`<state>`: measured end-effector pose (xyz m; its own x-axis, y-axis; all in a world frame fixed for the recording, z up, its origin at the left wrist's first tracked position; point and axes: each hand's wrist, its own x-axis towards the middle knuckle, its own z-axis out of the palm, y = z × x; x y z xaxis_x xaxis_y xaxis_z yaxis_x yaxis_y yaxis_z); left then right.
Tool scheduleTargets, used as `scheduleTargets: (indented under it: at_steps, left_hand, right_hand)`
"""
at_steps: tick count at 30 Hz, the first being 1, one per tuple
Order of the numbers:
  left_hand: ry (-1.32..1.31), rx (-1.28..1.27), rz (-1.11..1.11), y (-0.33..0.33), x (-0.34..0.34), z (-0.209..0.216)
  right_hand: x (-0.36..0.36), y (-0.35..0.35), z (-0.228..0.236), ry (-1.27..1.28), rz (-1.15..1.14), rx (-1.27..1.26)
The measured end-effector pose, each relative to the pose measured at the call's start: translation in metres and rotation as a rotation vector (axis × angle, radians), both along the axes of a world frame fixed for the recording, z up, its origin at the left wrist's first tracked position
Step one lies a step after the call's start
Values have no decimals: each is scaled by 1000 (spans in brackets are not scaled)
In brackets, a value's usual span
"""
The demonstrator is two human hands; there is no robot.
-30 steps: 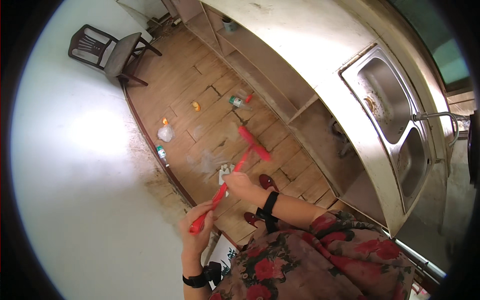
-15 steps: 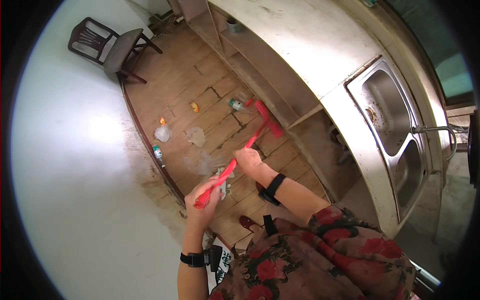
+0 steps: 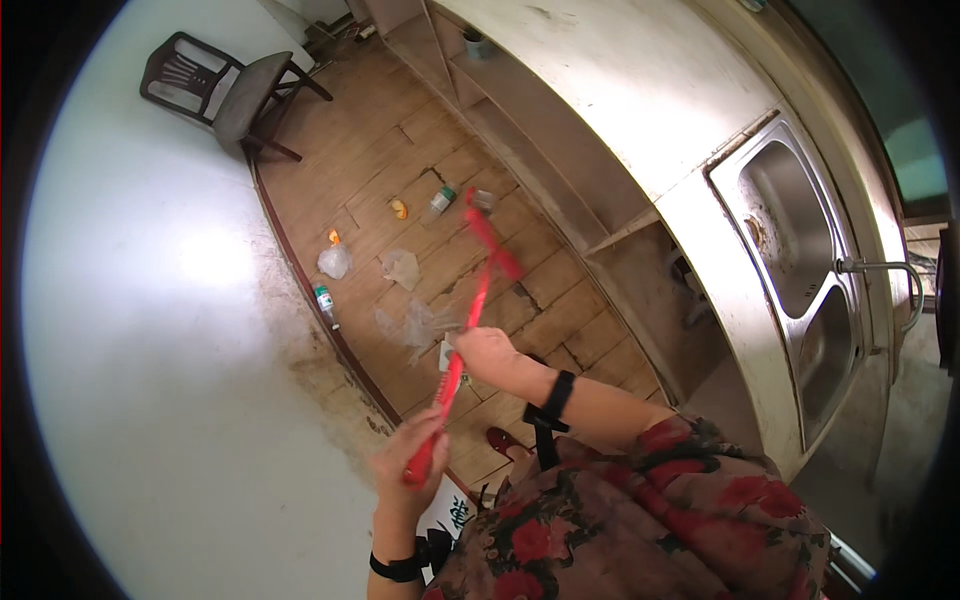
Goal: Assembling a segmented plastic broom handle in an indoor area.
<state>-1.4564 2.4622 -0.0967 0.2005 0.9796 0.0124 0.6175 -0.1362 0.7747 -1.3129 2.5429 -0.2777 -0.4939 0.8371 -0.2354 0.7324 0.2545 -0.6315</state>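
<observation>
Both my hands grip a long red broom (image 3: 478, 300). My left hand (image 3: 408, 455) is closed round the top end of its handle, and my right hand (image 3: 488, 357) is wrapped round it lower down. The broom's head rests on or just above the floor, slightly blurred. Beside the head are a clear cup-like piece of plastic (image 3: 483, 201) and a clear bottle with a green label (image 3: 441, 199). Farther left lie an orange-yellow scrap (image 3: 399, 208), a crumpled pale wrapper (image 3: 401, 268) and a sheer plastic bag (image 3: 415, 322).
By the left wall lie a second green-labelled bottle (image 3: 325, 302) and a knotted white bag (image 3: 335, 261). A dark wooden chair (image 3: 245, 105) stands at the far left. Open shelving (image 3: 545, 150) under the counter borders the right, with a double steel sink (image 3: 785, 220) above.
The broom head has swept left, away from the shelving. The nearby bottle and clear plastic piece have shifted left too. Both hands have come down closer to me.
</observation>
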Motion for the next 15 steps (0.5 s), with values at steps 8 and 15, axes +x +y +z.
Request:
scheduleTargets:
  at_steps: [8,15]
  left_hand:
    - [-355,-333,128,-20,-3,-33]
    - [-265,-334,328,-38,-33,-5]
  right_hand:
    - [34,-54,-30,-41,3,-79]
    - [-27,-60,-24,180,102,63]
